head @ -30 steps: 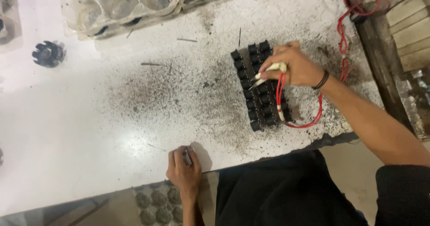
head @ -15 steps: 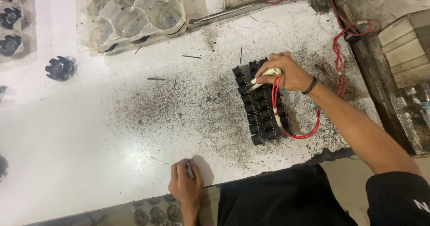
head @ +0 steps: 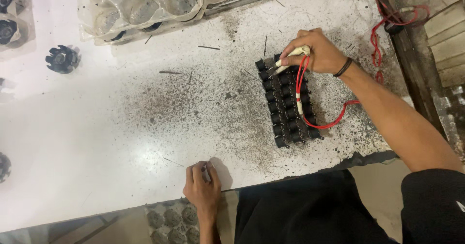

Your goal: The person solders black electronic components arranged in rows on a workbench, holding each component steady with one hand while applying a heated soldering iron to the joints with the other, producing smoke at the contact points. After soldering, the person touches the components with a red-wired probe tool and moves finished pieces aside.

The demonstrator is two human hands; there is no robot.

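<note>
Where table edge nears, left hand [head: 202, 188].

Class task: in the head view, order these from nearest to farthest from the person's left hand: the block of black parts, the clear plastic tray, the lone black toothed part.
From the left hand:
1. Block of black parts, up right.
2. Lone black toothed part, up left.
3. Clear plastic tray, at the far edge.

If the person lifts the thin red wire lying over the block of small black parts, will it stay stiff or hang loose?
The thin red wire probably hangs loose: it already curves in a slack loop from the right hand over the block of small black parts. It seems light for its length. It may drag or catch on those raised parts.
</note>
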